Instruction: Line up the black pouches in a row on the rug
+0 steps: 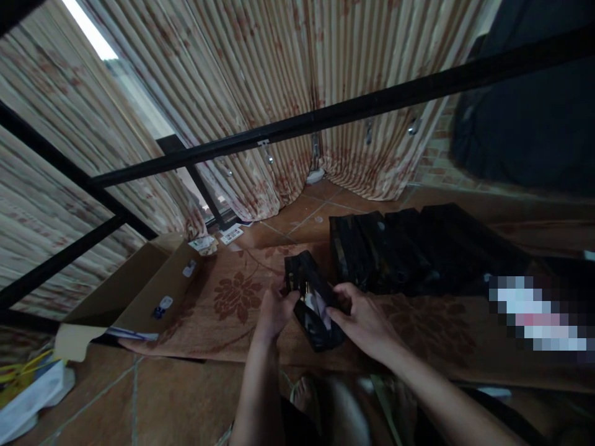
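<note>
box (162,300) left | pouch (308,319) between left grip (275,311) and right grip (365,317) | bags (404,251) right, on cloth (239,297) | curtains (274,74) behind

Bare hands (365,320) and forearms (259,387), dark legwear (297,424), open-toed footwear (317,399).

Home-like room: patterned curtains (260,74) (floor-length), tiled floor (186,396).
</note>
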Demonstrator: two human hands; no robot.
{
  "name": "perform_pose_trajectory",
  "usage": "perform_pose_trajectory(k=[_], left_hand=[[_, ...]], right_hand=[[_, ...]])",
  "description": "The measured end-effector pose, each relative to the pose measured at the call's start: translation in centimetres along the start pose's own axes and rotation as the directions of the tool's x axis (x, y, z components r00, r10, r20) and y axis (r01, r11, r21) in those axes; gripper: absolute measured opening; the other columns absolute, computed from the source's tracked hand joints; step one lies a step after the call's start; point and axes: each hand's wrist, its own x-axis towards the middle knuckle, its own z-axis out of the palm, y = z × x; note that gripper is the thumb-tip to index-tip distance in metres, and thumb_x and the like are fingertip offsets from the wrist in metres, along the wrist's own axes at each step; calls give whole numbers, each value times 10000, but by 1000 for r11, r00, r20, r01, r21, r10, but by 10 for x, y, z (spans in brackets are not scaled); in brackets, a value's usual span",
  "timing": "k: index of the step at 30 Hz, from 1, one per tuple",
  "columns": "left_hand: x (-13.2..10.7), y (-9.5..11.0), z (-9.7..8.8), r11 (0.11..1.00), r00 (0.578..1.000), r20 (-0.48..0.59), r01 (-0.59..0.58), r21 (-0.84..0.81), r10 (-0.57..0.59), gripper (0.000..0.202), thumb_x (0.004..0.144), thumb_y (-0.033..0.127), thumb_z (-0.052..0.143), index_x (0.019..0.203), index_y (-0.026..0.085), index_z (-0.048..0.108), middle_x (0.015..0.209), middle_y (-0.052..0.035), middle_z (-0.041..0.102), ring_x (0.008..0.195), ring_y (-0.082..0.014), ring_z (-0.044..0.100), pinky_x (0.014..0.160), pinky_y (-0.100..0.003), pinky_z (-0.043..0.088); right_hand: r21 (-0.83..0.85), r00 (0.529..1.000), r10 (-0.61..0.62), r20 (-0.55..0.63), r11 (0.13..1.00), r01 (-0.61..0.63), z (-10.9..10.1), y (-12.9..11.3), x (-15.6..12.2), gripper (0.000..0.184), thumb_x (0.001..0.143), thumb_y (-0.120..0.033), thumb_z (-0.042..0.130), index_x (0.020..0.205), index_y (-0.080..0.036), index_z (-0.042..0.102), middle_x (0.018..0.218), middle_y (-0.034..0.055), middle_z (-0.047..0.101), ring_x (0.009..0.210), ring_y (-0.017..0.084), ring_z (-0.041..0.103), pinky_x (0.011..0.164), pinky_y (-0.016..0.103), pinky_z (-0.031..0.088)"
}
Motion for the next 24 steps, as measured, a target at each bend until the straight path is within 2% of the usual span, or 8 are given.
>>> perform_pose_trajectory(k=[5, 10, 16, 20, 24], left_hand=[[3, -3, -4, 994, 997, 70, -21, -103, 29, 313, 732, 280, 631, 1004, 127, 650, 864, -61, 717, 784, -192, 661, 709, -267, 504], [4, -7, -4, 983, 993, 112, -6, -181, 27, 297, 753, 297, 609, 988, 117, 641, 759, -41, 683, 685, -157, 624, 647, -239, 485], [3, -7, -2, 983, 995, 98, 16, -184, 2, 261, 767, 333, 596, 913, 120, 635, 621, 12, 587, 470, -85, 471, 430, -180, 350], [4, -6, -2, 987, 997, 72, 22, -157, -11, 256, 774, 367, 587, 851, 126, 628, 558, 29, 546, 429, -78, 433, 417, -188, 325], [4, -4, -2, 989, 999, 48, 21, -144, -14, 243, 771, 340, 585, 887, 130, 627, 571, 29, 563, 444, -86, 461, 438, -191, 344]], right_hand=[[28, 999, -8, -52, 1000, 9, -2, 10, 12, 196, 759, -299, 591, 926, -201, 626, 803, 27, 682, 725, 179, 618, 656, 282, 435], [38, 1000, 16, -22, 999, -16, -1, 15, 14, 226, 786, -388, 575, 903, -206, 642, 715, 13, 665, 616, 164, 592, 576, 268, 411], [30, 996, 26, -80, 999, -24, -3, 14, 10, 330, 820, -499, 522, 846, -195, 645, 678, 11, 640, 587, 161, 561, 547, 258, 375], [24, 994, 45, -99, 999, -43, -9, 16, 8, 389, 844, -524, 462, 736, -187, 623, 585, -3, 570, 549, 152, 513, 521, 252, 334], [-50, 997, 39, -64, 998, -42, -16, 20, 7, 394, 854, -486, 436, 623, -192, 561, 517, -21, 483, 511, 135, 463, 507, 247, 299]])
